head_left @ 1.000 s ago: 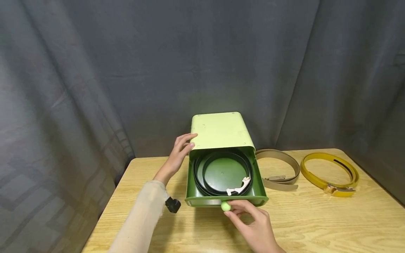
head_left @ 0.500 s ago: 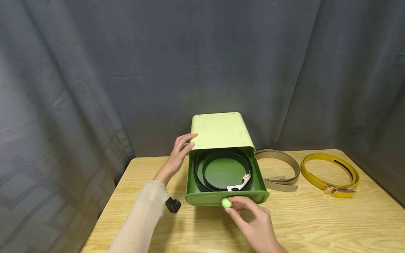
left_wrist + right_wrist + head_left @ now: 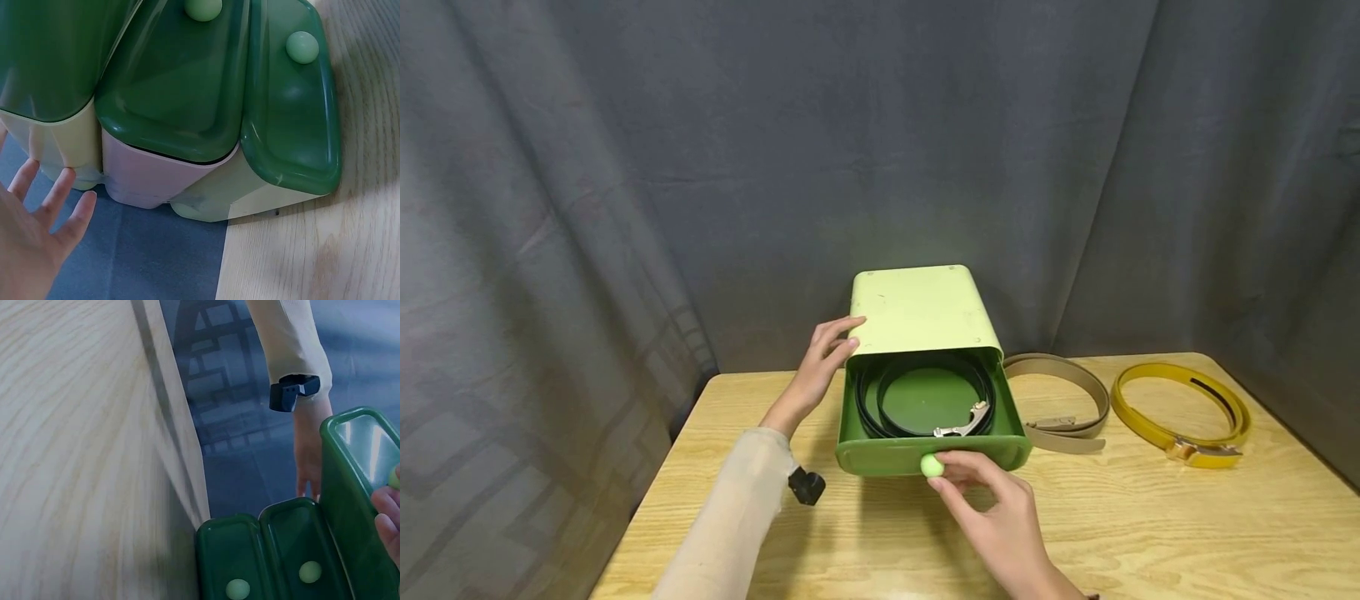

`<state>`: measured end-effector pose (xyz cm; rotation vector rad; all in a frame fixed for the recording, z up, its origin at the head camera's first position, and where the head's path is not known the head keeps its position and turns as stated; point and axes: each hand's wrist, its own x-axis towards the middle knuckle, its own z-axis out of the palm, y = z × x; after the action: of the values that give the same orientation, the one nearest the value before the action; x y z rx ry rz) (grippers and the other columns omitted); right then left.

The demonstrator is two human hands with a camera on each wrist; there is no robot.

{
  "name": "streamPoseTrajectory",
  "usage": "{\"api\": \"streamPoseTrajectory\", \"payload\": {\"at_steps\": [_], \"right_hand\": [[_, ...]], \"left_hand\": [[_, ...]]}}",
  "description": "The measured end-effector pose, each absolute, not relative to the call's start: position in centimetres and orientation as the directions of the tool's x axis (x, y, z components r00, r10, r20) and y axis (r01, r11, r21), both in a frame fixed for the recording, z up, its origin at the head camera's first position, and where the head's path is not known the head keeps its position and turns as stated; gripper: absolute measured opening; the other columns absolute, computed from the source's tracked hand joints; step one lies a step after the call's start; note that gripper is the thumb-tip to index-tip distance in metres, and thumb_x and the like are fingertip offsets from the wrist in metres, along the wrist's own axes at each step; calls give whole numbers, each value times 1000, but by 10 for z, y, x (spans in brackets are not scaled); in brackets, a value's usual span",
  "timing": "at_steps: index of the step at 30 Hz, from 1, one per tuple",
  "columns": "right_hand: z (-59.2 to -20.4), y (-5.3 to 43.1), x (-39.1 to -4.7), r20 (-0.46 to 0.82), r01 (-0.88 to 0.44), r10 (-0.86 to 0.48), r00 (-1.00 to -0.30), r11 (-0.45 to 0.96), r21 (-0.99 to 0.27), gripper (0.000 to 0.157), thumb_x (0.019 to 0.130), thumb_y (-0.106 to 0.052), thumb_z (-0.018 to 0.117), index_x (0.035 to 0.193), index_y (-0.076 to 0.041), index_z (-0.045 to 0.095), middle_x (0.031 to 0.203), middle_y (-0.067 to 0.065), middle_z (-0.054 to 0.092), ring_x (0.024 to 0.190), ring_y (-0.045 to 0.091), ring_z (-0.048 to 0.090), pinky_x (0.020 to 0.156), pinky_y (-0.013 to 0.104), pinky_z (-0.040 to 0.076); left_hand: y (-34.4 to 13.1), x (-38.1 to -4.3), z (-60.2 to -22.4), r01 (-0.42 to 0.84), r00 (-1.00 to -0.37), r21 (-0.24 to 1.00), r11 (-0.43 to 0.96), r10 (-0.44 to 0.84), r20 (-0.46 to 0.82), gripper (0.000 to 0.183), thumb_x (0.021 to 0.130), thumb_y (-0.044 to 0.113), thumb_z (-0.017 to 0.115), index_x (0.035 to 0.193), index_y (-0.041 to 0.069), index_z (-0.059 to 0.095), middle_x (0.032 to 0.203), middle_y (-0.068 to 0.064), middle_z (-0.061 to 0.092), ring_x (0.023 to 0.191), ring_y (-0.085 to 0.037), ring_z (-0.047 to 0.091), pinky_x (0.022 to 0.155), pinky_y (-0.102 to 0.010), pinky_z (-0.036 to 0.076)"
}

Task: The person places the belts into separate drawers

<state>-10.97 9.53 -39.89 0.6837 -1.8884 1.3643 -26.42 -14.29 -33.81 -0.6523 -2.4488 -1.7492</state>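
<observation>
A stacked drawer cabinet with a pale green top [image 3: 921,308] stands on the table. Its top drawer [image 3: 880,460], dark green, is pulled partway out and holds a coiled black belt [image 3: 862,404] with a silver-toned buckle [image 3: 977,414]. Thumb and fingers of my right hand [image 3: 1003,517] pinch the round light green knob [image 3: 932,466] on the drawer front. My left hand [image 3: 814,375] rests against the cabinet's left side, fingers extended; in the left wrist view, this hand [image 3: 37,231] has its fingers spread beside the upper casing.
A coiled tan belt [image 3: 1093,392] lies just right of the cabinet, and a coiled yellow belt [image 3: 1243,417] farther right. Below the top drawer are a middle drawer [image 3: 178,81] and a bottom drawer [image 3: 287,119], both shut. A grey curtain [image 3: 880,167] hangs behind the table [image 3: 1150,533].
The top drawer has slid slightly inward, its front tilting more upright, and my right hand has moved up and away with the knob. The left hand stays almost in place.
</observation>
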Motion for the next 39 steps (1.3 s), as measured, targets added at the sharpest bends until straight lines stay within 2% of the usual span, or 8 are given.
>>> {"api": "streamPoseTrajectory", "payload": {"at_steps": [6,12,19,29,39], "right_hand": [[-395,95,-115,776,-739,-7,-631,308,-599,36,72,9,82,103,-8,72,85,3,73,74,9,68,73,17,52],[-394,93,-123,789,-749,4,-615,310,-586,40,71,11,82,104,-8,72,84,3,73,74,10,68,71,18,53],[-392,90,-129,788,-744,10,-616,323,-585,40,71,11,82,105,-8,72,84,2,73,73,11,68,70,19,53],[-387,88,-133,749,-701,25,-662,336,-630,35,76,6,81,104,-12,72,85,-4,72,73,10,68,69,19,54],[-386,87,-141,739,-697,19,-674,315,-644,32,77,6,80,103,-9,72,89,-3,73,73,10,68,68,19,54]], "left_hand": [[-140,-249,-320,376,-903,886,270,321,286,44,105,13,42,147,-2,41,152,-22,22,126,-42,40,101,-54,38],[-144,-267,-340,407,-894,874,267,311,322,44,106,20,44,147,7,45,152,-17,25,124,-39,43,98,-53,40],[-148,-271,-345,410,-895,869,276,306,325,44,105,25,47,147,14,48,148,-13,29,122,-38,45,97,-54,41],[-148,-271,-345,409,-894,873,266,309,325,43,105,25,47,147,14,48,148,-12,29,121,-38,44,95,-54,42],[-148,-271,-343,385,-904,885,261,299,305,44,106,21,45,148,9,45,151,-15,26,122,-39,44,98,-54,40]]}}
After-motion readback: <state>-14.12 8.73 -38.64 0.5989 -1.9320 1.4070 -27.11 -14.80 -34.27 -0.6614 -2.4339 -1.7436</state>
